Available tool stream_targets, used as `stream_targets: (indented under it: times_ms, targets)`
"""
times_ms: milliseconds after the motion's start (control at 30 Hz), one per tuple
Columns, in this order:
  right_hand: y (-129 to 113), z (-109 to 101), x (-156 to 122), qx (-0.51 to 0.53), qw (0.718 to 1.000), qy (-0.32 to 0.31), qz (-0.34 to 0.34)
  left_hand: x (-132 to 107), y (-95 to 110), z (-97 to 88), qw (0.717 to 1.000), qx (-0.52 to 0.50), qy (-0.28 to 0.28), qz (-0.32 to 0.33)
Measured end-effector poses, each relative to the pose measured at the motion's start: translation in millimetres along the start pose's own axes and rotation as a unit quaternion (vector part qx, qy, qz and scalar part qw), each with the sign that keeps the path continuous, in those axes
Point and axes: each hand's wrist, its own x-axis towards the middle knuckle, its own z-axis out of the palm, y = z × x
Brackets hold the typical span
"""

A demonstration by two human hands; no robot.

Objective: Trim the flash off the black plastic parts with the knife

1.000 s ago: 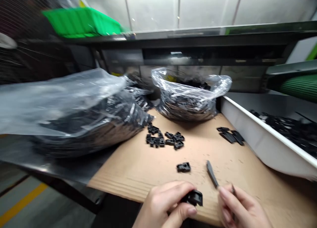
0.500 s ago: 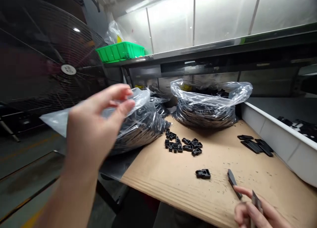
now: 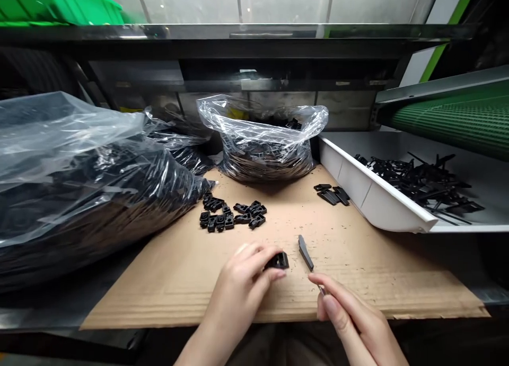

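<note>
My left hand [image 3: 245, 281] rests on the cardboard sheet [image 3: 191, 281] with thumb and fingers closed on a small black plastic part [image 3: 278, 261]. My right hand [image 3: 350, 315] is at the front edge, fingers closed round a thin metal tool whose tip [image 3: 321, 290] shows by the index finger. A black blade-shaped piece [image 3: 306, 252] lies on the cardboard between the two hands. A cluster of several small black parts [image 3: 233, 215] lies further back.
A large clear bag of black parts [image 3: 79, 180] fills the left side. A second open bag [image 3: 262, 143] stands at the back. A white tray [image 3: 377, 196] with black scrap pieces is on the right, flat black pieces [image 3: 332, 193] beside it. Above runs a shelf with a green bin [image 3: 59, 5].
My left hand, raised by the large bag half a second ago, has come down to the cardboard and closed on the lone black part. The view has swung right and down.
</note>
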Motion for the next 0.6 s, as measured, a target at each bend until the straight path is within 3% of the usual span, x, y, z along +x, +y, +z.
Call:
stream_targets:
  times_ms: [100, 167, 300, 600]
  targets:
    - [2.9, 3.1, 5.6, -0.023, 0.999, -0.007, -0.047, -18.2, 5.6, 6.7, 0.976, -0.206, 0.026, -0.064]
    - [3.6, 5.9, 9.3, -0.04, 0.995, -0.037, -0.084, -24.7, 3.7, 15.3, 0.961, -0.258, 0.047, -0.085]
    - [3.5, 9.0, 12.7, -0.089, 0.986, -0.07, -0.118, -26.4, -4.4, 26.8, 0.959, -0.262, 0.081, -0.066]
    - [4.0, 7.7, 11.5, -0.125, 0.98, -0.095, -0.125, -25.3, -8.2, 22.9, 0.97, -0.231, 0.077, -0.022]
